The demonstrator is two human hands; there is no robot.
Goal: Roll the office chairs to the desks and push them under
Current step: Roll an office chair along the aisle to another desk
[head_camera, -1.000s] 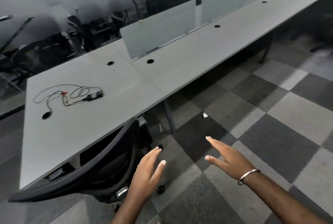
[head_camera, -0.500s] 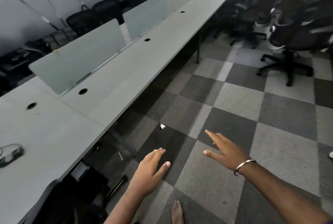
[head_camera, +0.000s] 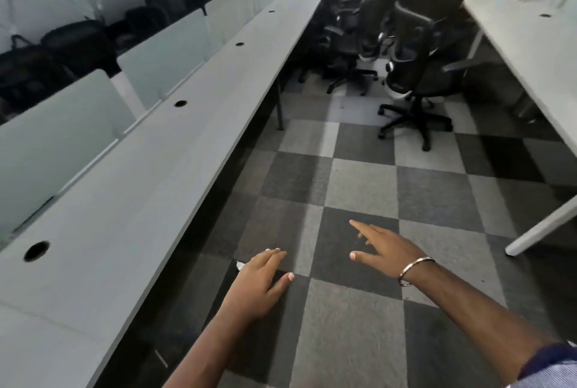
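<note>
Nothing is held: the left hand (head_camera: 260, 278) and right hand (head_camera: 387, 247) are spread flat, fingers straight. Several office chairs (head_camera: 412, 53), clustered at upper right beside the long table (head_camera: 131, 200), remain to be rolled under.

Office chairs (head_camera: 415, 53): several black swivel chairs with mesh backs, armrests and five-star castor bases stand clustered in the aisle at the far end, upright, on the checkered carpet. The nearest chair (head_camera: 420, 75) stands clear of the others' bases, its backrest facing the camera and its base (head_camera: 415, 124) fully exposed on the floor; it is not under any worktop. The remaining chairs crowd behind it, close to the long worktop's far section.

Long grey worktop (head_camera: 175, 150): runs from lower left to the far end, flat surface with round cable holes (head_camera: 180, 103), its near edge bordering the aisle. A second worktop (head_camera: 527, 44) lies along the right side.
</note>
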